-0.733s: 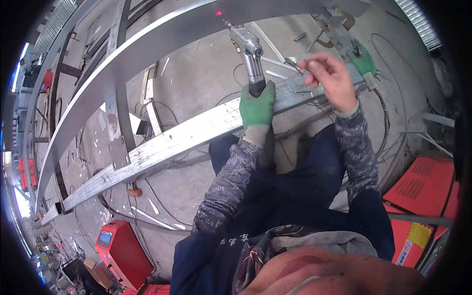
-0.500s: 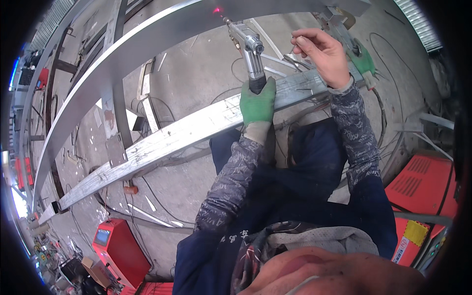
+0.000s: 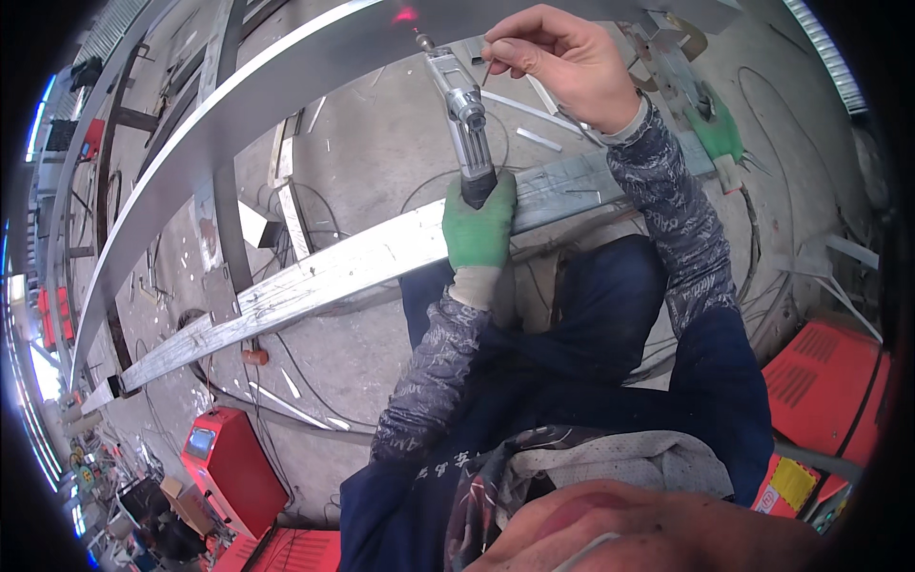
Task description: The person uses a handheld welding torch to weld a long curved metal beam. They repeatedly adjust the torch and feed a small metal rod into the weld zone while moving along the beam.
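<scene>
My left hand point(image 3: 478, 224), in a green glove, is closed around the black grip of a silver laser welding gun point(image 3: 467, 114). The gun's nozzle points away from me at a grey metal bar point(image 3: 238, 105), where a red light spot point(image 3: 406, 14) shows. Bare and raised to the right of the nozzle, my right hand point(image 3: 572, 71) pinches a thin dark rod point(image 3: 489, 72) between thumb and fingertips. The rod's lower end hangs free, close to the gun. Under my left wrist runs a long shiny steel tube point(image 3: 343, 267).
An empty green glove point(image 3: 715, 133) lies at the tube's right end. Red machine cabinets stand at lower left point(image 3: 233, 467) and right point(image 3: 829, 381). Cables, metal offcuts and an orange-brown hammer head point(image 3: 254, 357) lie on the concrete floor. Steel frame members point(image 3: 214, 219) cross at left.
My left hand and the welding gun have shifted slightly left, and the red spot with them. My right hand has moved left and away from me, bringing the rod nearer the gun.
</scene>
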A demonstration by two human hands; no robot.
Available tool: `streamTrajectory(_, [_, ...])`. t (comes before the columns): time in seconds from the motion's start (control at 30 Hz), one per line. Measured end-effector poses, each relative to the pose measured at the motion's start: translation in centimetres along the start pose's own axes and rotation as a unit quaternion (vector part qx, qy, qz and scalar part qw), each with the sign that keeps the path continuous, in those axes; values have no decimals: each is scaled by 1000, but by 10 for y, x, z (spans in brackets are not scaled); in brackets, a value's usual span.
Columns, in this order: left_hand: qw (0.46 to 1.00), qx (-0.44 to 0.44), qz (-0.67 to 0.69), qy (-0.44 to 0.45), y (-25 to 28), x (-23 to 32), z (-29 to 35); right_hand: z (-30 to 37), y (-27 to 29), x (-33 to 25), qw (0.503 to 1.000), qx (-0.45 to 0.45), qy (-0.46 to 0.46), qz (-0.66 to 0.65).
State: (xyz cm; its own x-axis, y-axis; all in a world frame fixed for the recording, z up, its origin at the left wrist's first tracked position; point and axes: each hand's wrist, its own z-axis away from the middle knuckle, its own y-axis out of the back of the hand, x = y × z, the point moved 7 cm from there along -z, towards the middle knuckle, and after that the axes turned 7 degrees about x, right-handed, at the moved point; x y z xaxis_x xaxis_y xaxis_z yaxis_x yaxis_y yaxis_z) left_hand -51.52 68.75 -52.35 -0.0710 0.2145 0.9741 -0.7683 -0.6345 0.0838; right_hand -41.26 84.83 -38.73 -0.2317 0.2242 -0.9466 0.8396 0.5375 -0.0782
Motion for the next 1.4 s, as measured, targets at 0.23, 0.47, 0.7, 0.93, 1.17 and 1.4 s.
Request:
streamTrajectory(0.23, [999,5,25,48,-2,0,4,-1,-10,8,998,-64,1,-31])
streamTrajectory(0.47, [999,11,27,38,-2,5,5,-5,-13,10,995,-80,-3,-54])
streamTrajectory(0.7, [999,17,9,29,-2,-3,2,-4,-22,-5,987,-124,86,54])
streamTrajectory(0.93, [999,7,25,27,-2,-8,1,-12,-10,-5,974,-143,105,143])
streamTrajectory(1.17, [1000,3,22,23,-1,-10,0,-23,-26,-61,912,-244,165,286])
streamTrajectory(1.4, [1000,15,1,13,1,-3,1,-37,-39,-68,866,-348,189,305])
